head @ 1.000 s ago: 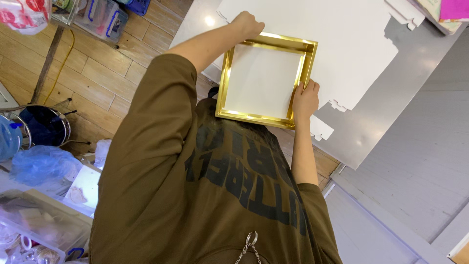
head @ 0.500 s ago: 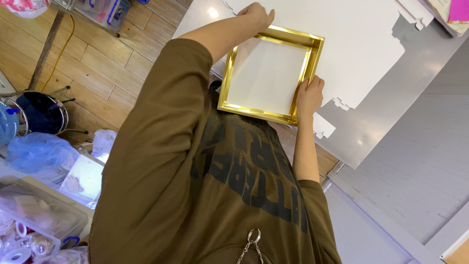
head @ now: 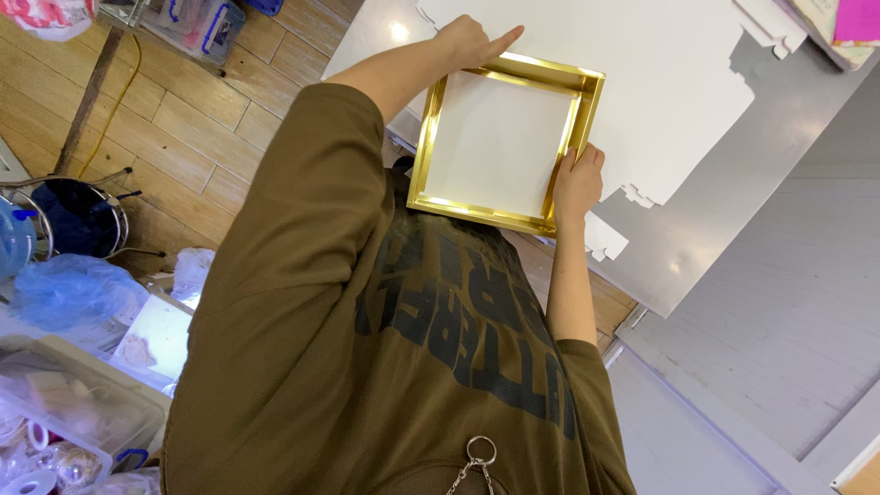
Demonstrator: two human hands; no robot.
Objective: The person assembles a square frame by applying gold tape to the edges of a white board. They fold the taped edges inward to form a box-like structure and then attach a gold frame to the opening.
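Nearest the camera, low in the frame, an olive-brown shirt fills the view, with a metal ring on a chain at bottom centre.

Above it, the gold square tray with a white inner face sits at upper centre, held over the near edge of the grey surface. The right hand grips the tray's right wall near its lower corner, thumb inside, fingers closed around the rim. The left hand is loosely clenched at the tray's top left corner, forefinger extended along the upper rim.

Compared with a second ago, the tray has shifted up and right in the frame, and the forefinger now points out.

Beyond, white die-cut card sheets lie flat on the surface. At left, wooden floor and clear storage bins.
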